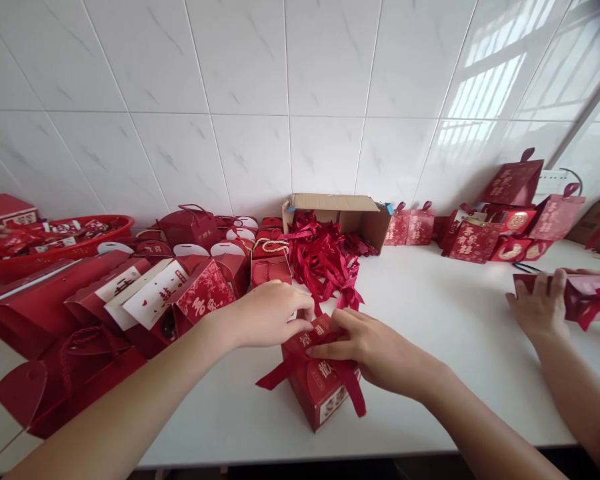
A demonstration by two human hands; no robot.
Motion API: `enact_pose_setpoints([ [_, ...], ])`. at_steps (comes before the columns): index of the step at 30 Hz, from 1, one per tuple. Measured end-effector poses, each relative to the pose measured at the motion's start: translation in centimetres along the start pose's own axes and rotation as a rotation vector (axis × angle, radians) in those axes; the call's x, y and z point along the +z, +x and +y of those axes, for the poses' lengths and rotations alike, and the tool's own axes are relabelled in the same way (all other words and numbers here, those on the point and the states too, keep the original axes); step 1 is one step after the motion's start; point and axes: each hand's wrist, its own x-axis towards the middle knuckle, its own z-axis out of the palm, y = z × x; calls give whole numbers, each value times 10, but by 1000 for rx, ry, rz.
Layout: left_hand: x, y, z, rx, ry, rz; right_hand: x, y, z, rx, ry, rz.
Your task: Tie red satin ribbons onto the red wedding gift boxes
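Note:
A red gift box (307,393) with gold characters stands on the white table near its front edge. A dark red ribbon (354,392) lies across its top, with one tail hanging to the left and another down the front. My left hand (273,313) is at the box's back left corner, thumb and fingertips pinched together on what looks like the ribbon. My right hand (380,350) rests over the box's right side, one finger stretched across the ribbon and the others curled round it. The hands partly hide the box top.
A cardboard box (365,207) spills loose red ribbons (325,260) behind my hands. Red gift boxes (205,297) crowd the left, beside a red basket (115,230) of packets. Finished-looking boxes (513,183) are stacked at right. Another person's hands (543,307) hold a beribboned box (585,297).

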Motion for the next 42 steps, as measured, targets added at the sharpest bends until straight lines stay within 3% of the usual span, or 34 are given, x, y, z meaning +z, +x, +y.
enact_pose_setpoints([
  [5,3,-1,-2,-35,-268,-108,5,-3,5,-30,57,32],
  [13,6,5,-8,9,-194,-273,4,0,8,-61,47,47],
  [19,14,13,-21,142,-411,-366,2,0,8,-82,199,27],
  [27,15,15,-29,84,-437,-322,3,1,10,-94,140,7],
  [33,23,10,-29,49,-289,-94,3,1,8,-130,87,39],
  [37,38,3,-26,97,-507,-29,1,1,7,-118,86,25],
  [42,50,-4,-24,52,-654,40,-1,0,6,-120,60,25],
])
